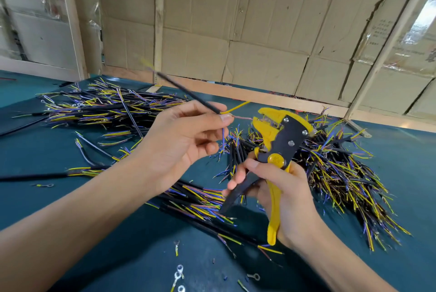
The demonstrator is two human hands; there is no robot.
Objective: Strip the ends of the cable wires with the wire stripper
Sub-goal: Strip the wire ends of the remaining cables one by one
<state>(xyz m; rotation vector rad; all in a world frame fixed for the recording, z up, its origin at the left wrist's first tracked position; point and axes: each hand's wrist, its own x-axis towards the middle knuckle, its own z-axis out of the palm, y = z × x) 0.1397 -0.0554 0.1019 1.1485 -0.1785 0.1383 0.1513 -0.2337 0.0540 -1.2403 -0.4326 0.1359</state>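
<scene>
My left hand (181, 136) pinches a black cable (188, 93) near its end, thumb and forefinger closed on it. Three thin wires fan out from that end: a yellow one (236, 107) points up and right, a blue one hangs down, and a pinkish one (243, 117) runs right into the jaws of the wire stripper (278, 140). My right hand (280, 195) holds the yellow and black stripper upright by its handles, jaws at the top.
A heap of cut cables (106, 105) lies at the back left, another heap (342, 169) at the right, and a bundle (200, 197) under my arms. Loose ring terminals (179, 270) lie on the green table (35, 202) near me. Cardboard walls stand behind.
</scene>
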